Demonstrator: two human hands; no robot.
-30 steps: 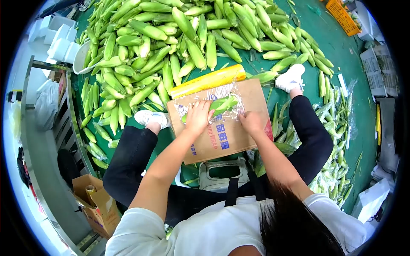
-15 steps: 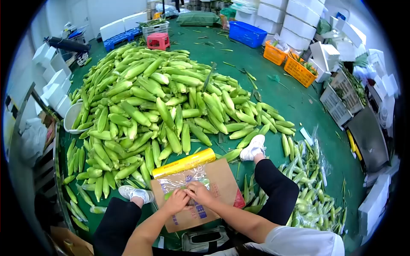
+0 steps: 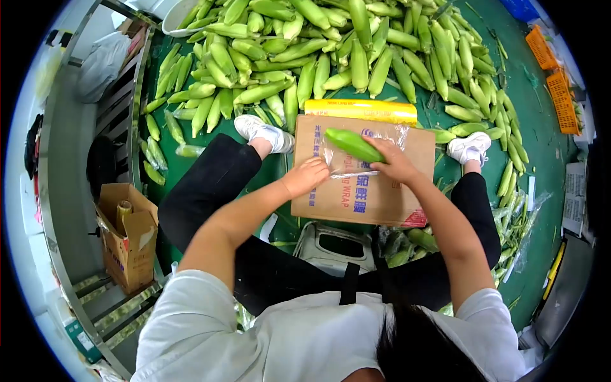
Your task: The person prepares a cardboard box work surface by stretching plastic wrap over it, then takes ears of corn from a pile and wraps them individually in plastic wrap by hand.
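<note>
In the head view, a cardboard carton with printed lettering lies between my knees. A yellow roll of cling film rests along its far edge, and a clear sheet of cling film spreads from it over the carton top. My right hand grips one end of a green ear of corn in its husk, which slants above the film. To the left, my left hand has its fingers drawn together at the film's near left corner, seeming to pinch it.
Beyond the carton is a large heap of unwrapped corn. Film-wrapped ears lie near my right leg. At left are a metal rack and an open cardboard box. Orange crates stand far right.
The view has tipped downward and moved closer to my lap. My hands, earlier together over an ear on the film, are now apart, with an ear of corn in the right one.
</note>
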